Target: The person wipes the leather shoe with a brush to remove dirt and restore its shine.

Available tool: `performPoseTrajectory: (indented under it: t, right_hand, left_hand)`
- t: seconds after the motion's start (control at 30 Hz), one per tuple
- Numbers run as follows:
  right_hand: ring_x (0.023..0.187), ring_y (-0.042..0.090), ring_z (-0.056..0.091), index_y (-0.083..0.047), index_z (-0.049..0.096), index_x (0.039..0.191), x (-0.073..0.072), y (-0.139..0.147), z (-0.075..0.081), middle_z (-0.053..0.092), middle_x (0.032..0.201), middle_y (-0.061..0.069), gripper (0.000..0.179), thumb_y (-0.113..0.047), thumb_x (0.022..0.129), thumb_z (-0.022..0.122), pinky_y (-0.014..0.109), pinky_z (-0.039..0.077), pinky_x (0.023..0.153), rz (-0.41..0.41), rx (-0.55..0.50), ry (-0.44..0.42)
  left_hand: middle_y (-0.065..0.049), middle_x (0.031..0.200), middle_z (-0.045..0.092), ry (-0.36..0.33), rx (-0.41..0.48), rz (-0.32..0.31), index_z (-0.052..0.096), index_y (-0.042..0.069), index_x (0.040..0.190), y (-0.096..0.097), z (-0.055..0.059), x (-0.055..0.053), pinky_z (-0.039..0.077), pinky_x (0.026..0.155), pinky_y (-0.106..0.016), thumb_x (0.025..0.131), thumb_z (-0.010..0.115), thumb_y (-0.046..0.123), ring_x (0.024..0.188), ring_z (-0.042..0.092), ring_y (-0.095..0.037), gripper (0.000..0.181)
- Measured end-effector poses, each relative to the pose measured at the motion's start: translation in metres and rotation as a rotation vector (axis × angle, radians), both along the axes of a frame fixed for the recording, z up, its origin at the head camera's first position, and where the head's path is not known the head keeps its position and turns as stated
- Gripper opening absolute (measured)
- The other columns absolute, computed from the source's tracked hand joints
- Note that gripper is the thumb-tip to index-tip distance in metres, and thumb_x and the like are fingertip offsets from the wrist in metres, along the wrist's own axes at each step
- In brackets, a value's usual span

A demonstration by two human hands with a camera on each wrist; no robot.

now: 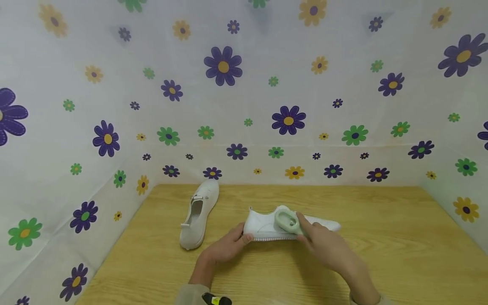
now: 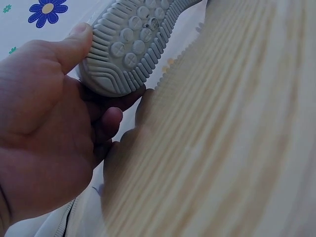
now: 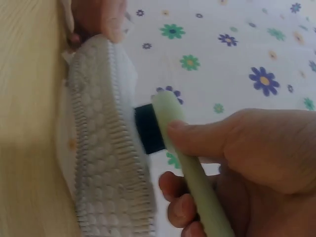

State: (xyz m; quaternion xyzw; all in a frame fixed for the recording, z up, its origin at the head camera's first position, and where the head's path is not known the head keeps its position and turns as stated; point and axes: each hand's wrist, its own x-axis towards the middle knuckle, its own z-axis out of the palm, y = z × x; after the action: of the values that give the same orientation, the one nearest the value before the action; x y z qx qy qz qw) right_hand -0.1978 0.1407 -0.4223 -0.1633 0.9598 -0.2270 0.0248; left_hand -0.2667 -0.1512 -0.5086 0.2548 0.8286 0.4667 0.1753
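Note:
A white shoe [image 1: 263,224] lies tilted on its side above the table, toe to the right, its ribbed sole [image 2: 131,42] turned toward the person. My left hand [image 1: 228,245] grips it by the heel, thumb on the sole's edge in the left wrist view. My right hand [image 1: 328,248] holds a pale green brush [image 3: 190,168] by its handle, thumb along the back. The brush's dark bristles [image 3: 148,128] meet the side of the shoe just above the sole. In the head view the brush head overlaps the shoe's middle.
The other white shoe [image 1: 200,216] stands upright on the wooden table [image 1: 400,245], left of the hands, toe toward the back. A white flower-patterned sheet [image 1: 251,93] rises behind the table and along both sides.

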Motion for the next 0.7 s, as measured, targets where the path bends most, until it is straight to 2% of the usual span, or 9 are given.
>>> performPoseTrajectory:
  t: [0.07,0.13,0.2,0.27,0.3,0.4,0.53,0.6,0.7]
  right_hand:
    - [0.076,0.015,0.055,-0.005,0.039,0.151,0.002,0.003,0.001,0.066,0.099,0.013,0.059,-0.024,0.099,0.061,0.039,0.050,0.068,0.025,-0.016,-0.047]
    - [0.088,0.022,0.062,-0.006,0.039,0.152,0.005,0.013,0.005,0.067,0.109,0.017,0.060,-0.024,0.100,0.061,0.045,0.052,0.079,0.042,-0.051,-0.116]
    - [0.107,0.033,0.063,-0.005,0.037,0.152,0.007,0.024,0.009,0.064,0.123,0.023,0.060,-0.025,0.100,0.059,0.053,0.049,0.092,0.054,-0.073,-0.159]
    - [0.124,0.042,0.055,-0.002,0.035,0.152,0.007,0.032,0.011,0.054,0.137,0.028,0.060,-0.025,0.102,0.057,0.058,0.041,0.101,0.050,-0.080,-0.158]
    - [0.126,0.044,0.052,-0.001,0.034,0.152,0.007,0.034,0.012,0.053,0.138,0.029,0.060,-0.025,0.102,0.056,0.059,0.041,0.102,0.040,-0.074,-0.147]
    - [0.117,0.042,0.058,0.003,0.031,0.153,0.001,0.028,0.008,0.057,0.130,0.030,0.060,-0.023,0.104,0.053,0.056,0.045,0.099,0.002,-0.057,-0.086]
    - [0.091,0.024,0.061,0.001,0.031,0.153,-0.003,0.009,-0.002,0.064,0.113,0.023,0.059,-0.022,0.103,0.053,0.046,0.051,0.081,-0.011,-0.043,-0.035]
    - [0.081,0.019,0.055,-0.002,0.033,0.153,-0.002,0.004,-0.003,0.064,0.105,0.016,0.059,-0.022,0.103,0.055,0.041,0.048,0.074,0.010,-0.059,-0.061]
    - [0.088,0.022,0.060,-0.005,0.038,0.152,0.004,0.009,0.003,0.066,0.114,0.018,0.058,-0.023,0.101,0.058,0.046,0.050,0.081,0.038,-0.067,-0.122]
  left_hand:
    - [-0.024,0.159,0.024,-0.003,-0.001,-0.006,0.020,-0.003,0.155,0.001,0.000,0.000,0.016,0.118,-0.054,0.107,0.038,0.040,0.148,0.019,-0.038,0.066]
    - [-0.023,0.160,0.022,-0.004,0.003,-0.013,0.018,-0.002,0.155,0.001,0.000,0.000,0.015,0.119,-0.054,0.108,0.038,0.039,0.149,0.017,-0.037,0.066]
    - [-0.023,0.161,0.020,-0.004,0.011,-0.022,0.016,-0.001,0.156,0.002,0.000,0.000,0.014,0.119,-0.053,0.108,0.038,0.038,0.149,0.015,-0.036,0.066]
    - [-0.022,0.161,0.019,0.000,0.012,-0.024,0.015,0.000,0.157,0.001,0.001,-0.001,0.014,0.119,-0.052,0.108,0.038,0.038,0.150,0.014,-0.035,0.067]
    - [-0.021,0.162,0.018,0.002,0.014,-0.024,0.014,0.000,0.157,0.001,0.001,-0.001,0.014,0.119,-0.053,0.108,0.038,0.039,0.150,0.014,-0.035,0.067]
    - [-0.020,0.162,0.017,0.006,0.013,-0.019,0.013,0.001,0.158,-0.001,0.000,-0.002,0.014,0.119,-0.053,0.107,0.037,0.040,0.150,0.013,-0.034,0.068]
    - [-0.019,0.163,0.018,0.010,0.011,-0.020,0.013,0.002,0.158,-0.003,-0.002,-0.002,0.014,0.119,-0.051,0.107,0.037,0.042,0.150,0.014,-0.032,0.069]
    - [-0.018,0.162,0.019,0.014,0.009,-0.026,0.013,0.002,0.158,-0.003,-0.003,-0.002,0.014,0.119,-0.050,0.107,0.037,0.041,0.150,0.015,-0.031,0.068]
    - [-0.020,0.162,0.020,0.017,0.019,-0.036,0.013,0.000,0.157,-0.002,-0.003,-0.001,0.014,0.119,-0.052,0.108,0.037,0.038,0.150,0.015,-0.033,0.066]
